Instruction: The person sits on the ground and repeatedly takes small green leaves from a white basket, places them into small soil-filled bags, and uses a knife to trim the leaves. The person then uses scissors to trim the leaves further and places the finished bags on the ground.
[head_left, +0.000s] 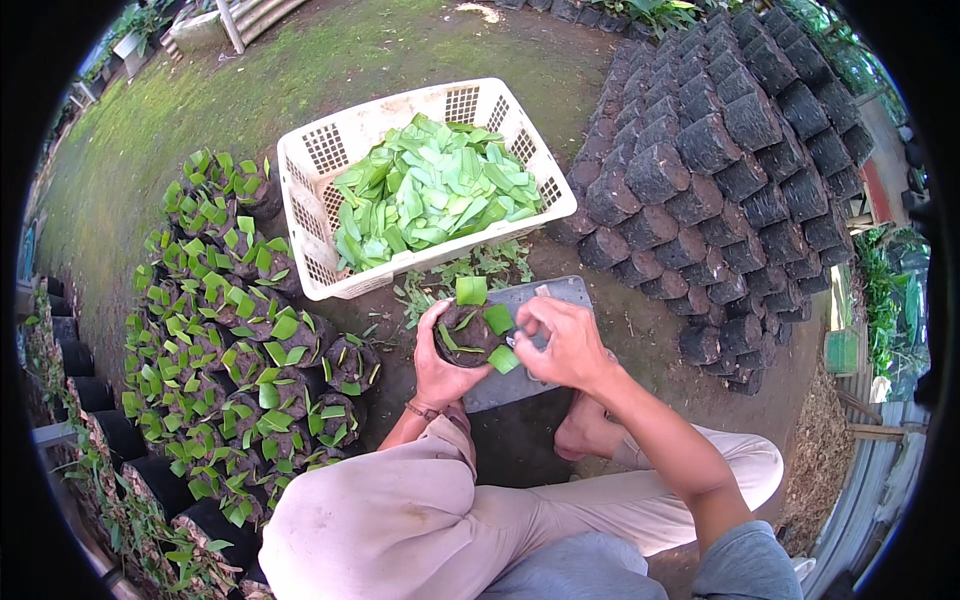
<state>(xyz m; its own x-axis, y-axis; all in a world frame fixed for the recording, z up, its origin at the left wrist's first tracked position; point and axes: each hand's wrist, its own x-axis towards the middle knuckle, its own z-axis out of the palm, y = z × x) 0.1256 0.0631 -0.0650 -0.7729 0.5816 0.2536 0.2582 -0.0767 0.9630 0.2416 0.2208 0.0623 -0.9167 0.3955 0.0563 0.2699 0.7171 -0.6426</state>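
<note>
My left hand (444, 373) grips a soil-filled pot (466, 334) from its left side and below. Cut pieces of green leaf stand in the soil near its rim, among them an upright leaf piece (471, 290) at the far edge. At the pot's right edge is my right hand (559, 337), its fingers closed on a small tool with a metal tip (511, 340); the rest of that tool is hidden by the fingers. Beneath the pot lies a grey board (495, 391). Beyond it, a white plastic crate (352, 283) holds a heap of cut green leaf pieces (435, 195).
On the left, many soil-filled pots (247, 365) bearing leaf pieces stand packed together. A tall stack of black soil-filled bags (712, 142) lies on its side at the right. Bare feet (589, 427) flank the board, and low weeds (480, 262) grow beside the crate.
</note>
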